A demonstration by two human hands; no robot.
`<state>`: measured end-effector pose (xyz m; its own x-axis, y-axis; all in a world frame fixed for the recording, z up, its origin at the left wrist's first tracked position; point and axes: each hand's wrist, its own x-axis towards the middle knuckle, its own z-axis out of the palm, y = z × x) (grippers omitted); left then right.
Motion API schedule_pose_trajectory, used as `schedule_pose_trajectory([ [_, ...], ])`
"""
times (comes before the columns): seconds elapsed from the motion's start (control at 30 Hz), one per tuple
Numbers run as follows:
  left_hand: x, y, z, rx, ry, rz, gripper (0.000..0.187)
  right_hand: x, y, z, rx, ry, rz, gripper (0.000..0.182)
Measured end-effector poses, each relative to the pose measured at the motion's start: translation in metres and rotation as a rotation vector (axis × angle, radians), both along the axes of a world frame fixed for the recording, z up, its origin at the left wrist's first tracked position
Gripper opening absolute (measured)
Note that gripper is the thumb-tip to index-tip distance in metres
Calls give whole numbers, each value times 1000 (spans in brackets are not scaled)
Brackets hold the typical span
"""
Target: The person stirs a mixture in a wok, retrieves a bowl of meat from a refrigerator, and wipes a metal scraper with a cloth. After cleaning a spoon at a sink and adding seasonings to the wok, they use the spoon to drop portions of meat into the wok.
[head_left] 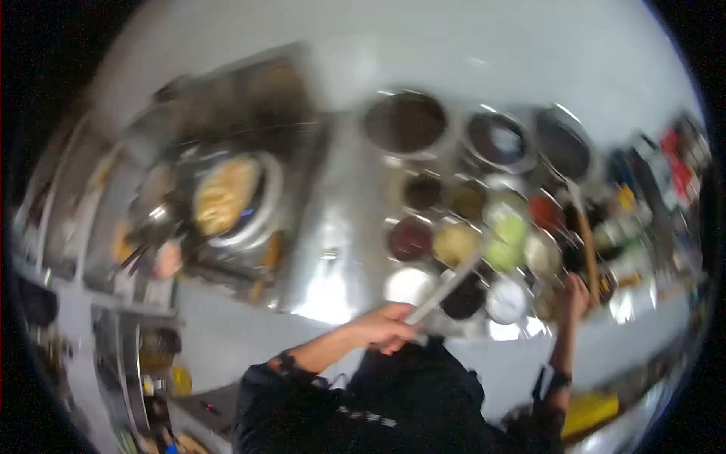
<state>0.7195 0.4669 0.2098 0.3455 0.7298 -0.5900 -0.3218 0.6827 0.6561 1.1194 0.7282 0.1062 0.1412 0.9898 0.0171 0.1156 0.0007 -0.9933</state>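
Observation:
My left hand [386, 327] is closed around the long, pale handle of a ladle-like utensil [448, 289]. Its far end reaches toward a container of light green food [505, 236], where blur hides the tip. On the right, my right hand [575, 295] looks closed beside a long wooden handle [587, 246] that leans from a dark pan [562, 144]. Whether those fingers touch that handle or hold something small is too blurred to tell. Round containers of yellow food [456, 244], dark red food [410, 240] and white contents [507, 300] stand between my hands.
Left of the steel counter [333, 250], a pan of yellowish food [225, 197] sits on a stove, with a bluish glow at its edge. Large dark pots [405, 123] line the back. Bottles and packages [673, 163] crowd the far right. A yellow object [590, 414] is low on the right.

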Motion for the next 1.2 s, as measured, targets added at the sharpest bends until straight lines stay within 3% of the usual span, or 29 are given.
schedule_pose_trajectory([
  [0.03, 2, 2, 9, -28, 41, 19, 29, -5, -11, 13, -12, 30, -47, 14],
  [0.07, 0, 3, 13, -5, 56, -18, 26, -25, -31, 47, -125, 221, -106, 14],
  [0.1, 2, 7, 21, -14, 48, -37, 24, -12, -32, 39, -77, 1, -54, 14],
  [0.2, 7, 11, 31, 36, 93, -82, 22, -16, -57, 53, -6, -152, 19, 20],
  [0.3, 2, 15, 39, 41, 117, -127, 19, -26, -77, 38, 29, -481, 64, 19],
  [0.4, 1, 17, 40, 31, 188, -194, 20, -31, -91, 26, 65, -562, 156, 19],
  [0.57, 5, 18, 42, 30, 268, -246, 26, -19, -89, -12, -56, -206, 85, 21],
  [0.7, 2, 13, 35, 66, 384, -352, 26, -9, -77, 26, -142, -89, -79, 18],
  [0.8, 6, 18, 43, 78, 441, -426, 24, 0, -64, 59, -84, -93, -128, 19],
  [0.93, 2, 11, 34, 6, 348, -410, 24, -6, -61, 77, 30, -502, -107, 18],
  [1.13, 6, 11, 34, -23, 279, -279, 26, -42, -85, 38, 183, -573, 77, 17],
  [1.2, 5, 11, 35, -9, 287, -237, 26, -47, -90, 32, 80, -509, 111, 16],
])
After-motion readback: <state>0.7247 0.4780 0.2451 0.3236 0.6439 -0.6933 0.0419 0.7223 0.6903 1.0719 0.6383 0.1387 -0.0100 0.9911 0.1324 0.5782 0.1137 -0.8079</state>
